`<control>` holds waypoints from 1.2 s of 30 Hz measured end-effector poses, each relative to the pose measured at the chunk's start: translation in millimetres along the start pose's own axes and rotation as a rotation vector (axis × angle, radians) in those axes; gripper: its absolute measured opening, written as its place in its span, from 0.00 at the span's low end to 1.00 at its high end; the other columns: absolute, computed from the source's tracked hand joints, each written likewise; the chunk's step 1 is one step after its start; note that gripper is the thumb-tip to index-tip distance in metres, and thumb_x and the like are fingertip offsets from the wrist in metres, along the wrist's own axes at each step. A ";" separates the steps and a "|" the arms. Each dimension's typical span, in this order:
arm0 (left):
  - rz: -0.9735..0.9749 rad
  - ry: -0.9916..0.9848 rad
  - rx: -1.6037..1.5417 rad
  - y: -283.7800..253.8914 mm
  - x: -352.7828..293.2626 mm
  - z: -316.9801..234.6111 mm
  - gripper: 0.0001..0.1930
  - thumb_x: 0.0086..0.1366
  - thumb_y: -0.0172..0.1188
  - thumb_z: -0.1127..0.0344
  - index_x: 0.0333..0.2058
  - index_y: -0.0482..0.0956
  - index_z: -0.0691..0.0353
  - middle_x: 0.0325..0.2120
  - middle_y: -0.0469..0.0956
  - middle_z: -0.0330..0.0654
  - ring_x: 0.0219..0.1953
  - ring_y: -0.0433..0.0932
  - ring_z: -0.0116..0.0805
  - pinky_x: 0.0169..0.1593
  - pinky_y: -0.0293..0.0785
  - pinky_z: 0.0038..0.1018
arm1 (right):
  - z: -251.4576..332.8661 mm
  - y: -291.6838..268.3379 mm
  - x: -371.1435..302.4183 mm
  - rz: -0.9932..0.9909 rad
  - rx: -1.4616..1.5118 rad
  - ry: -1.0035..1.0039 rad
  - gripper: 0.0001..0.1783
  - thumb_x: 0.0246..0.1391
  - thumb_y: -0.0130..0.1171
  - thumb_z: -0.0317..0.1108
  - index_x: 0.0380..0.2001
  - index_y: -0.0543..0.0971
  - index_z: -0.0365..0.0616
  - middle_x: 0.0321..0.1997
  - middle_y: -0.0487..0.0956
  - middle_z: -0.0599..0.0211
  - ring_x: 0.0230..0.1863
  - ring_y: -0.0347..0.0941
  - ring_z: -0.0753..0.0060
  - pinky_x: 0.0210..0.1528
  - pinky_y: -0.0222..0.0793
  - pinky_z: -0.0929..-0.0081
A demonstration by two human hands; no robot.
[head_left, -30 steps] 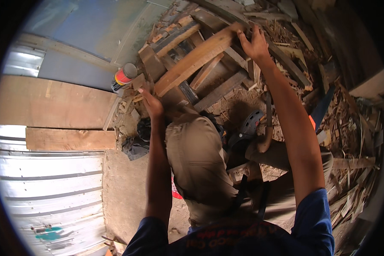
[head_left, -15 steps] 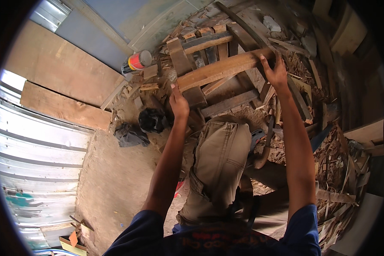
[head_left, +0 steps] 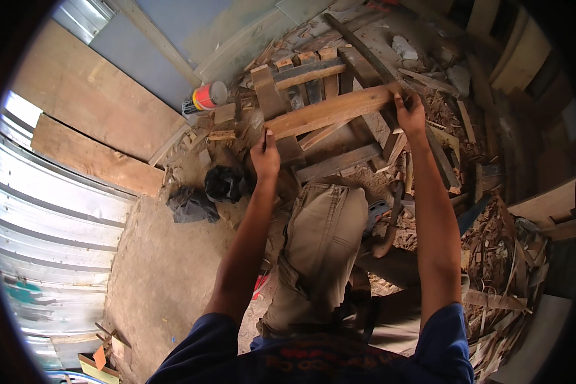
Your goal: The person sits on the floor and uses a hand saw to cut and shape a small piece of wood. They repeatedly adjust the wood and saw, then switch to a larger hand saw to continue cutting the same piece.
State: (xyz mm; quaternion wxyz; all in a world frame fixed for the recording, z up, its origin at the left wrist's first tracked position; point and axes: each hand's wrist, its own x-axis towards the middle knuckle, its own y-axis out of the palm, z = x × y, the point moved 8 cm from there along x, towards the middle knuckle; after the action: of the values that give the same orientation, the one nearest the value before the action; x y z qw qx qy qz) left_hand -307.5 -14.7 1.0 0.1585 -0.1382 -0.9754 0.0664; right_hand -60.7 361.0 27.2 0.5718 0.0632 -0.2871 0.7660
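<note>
A brown wooden plank (head_left: 329,114) spans the space between my hands, over a pile of lumber, with its right end a little farther off than its left. My left hand (head_left: 265,155) is closed on the left end, the thumb on the near face. At the right end, my right hand (head_left: 411,115) grips the wood between thumb and fingers. Below the plank lie crossed boards, among them a dark board (head_left: 338,162) close to my knee and a dark-edged beam (head_left: 310,73) beyond it. Fingers behind the plank are hidden.
A red, yellow and black container (head_left: 206,97) lies by the far-left wall. Black plastic bags (head_left: 225,184) rest on the dirt floor at left. Near my leg is a curved wooden handle (head_left: 388,235). Wood shavings (head_left: 493,272) and scraps cover the right side.
The plank has turned slightly, showing more of its broad face, and its right end has dropped nearer. My right hand's fingers have closed in from a wider spread.
</note>
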 end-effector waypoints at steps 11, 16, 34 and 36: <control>-0.020 0.050 -0.199 -19.6 14.6 -90.0 0.29 0.63 0.67 0.48 0.53 0.77 0.66 0.33 0.77 0.36 0.34 0.74 0.25 0.39 0.73 0.23 | 81.0 -97.1 -48.0 -0.166 0.610 0.026 0.21 0.59 0.69 0.42 0.42 0.83 0.31 0.31 0.81 0.69 0.34 0.72 0.83 0.38 0.68 0.83; 0.135 -0.229 0.013 -3.3 21.9 -113.7 0.41 0.61 0.58 0.30 0.54 0.75 0.66 0.40 0.78 0.44 0.38 0.78 0.33 0.34 0.79 0.29 | 78.0 -116.9 -60.1 -0.177 0.250 0.215 0.35 0.60 0.61 0.59 0.33 0.84 0.28 0.29 0.82 0.60 0.33 0.74 0.74 0.39 0.70 0.72; 0.390 0.008 0.682 -0.9 66.5 -88.9 0.45 0.69 0.29 0.28 0.57 0.73 0.67 0.55 0.72 0.65 0.59 0.68 0.66 0.63 0.63 0.49 | 11.3 -42.7 -50.0 -0.127 -0.170 -0.056 0.16 0.52 0.68 0.40 0.38 0.84 0.38 0.31 0.83 0.52 0.34 0.81 0.55 0.38 0.75 0.63; 0.355 0.155 0.686 9.3 66.4 -97.2 0.42 0.70 0.35 0.30 0.54 0.74 0.68 0.51 0.75 0.65 0.55 0.71 0.68 0.60 0.66 0.49 | 12.2 -44.5 -64.2 -0.161 -0.121 -0.054 0.16 0.54 0.67 0.39 0.40 0.83 0.38 0.33 0.83 0.52 0.34 0.81 0.56 0.38 0.75 0.64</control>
State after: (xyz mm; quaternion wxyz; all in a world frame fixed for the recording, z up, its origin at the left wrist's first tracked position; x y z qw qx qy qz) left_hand -334.0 21.9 110.2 0.2547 -0.2486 -0.8425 0.4044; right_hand -1.1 309.0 26.4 0.6262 0.0718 -0.3421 0.6970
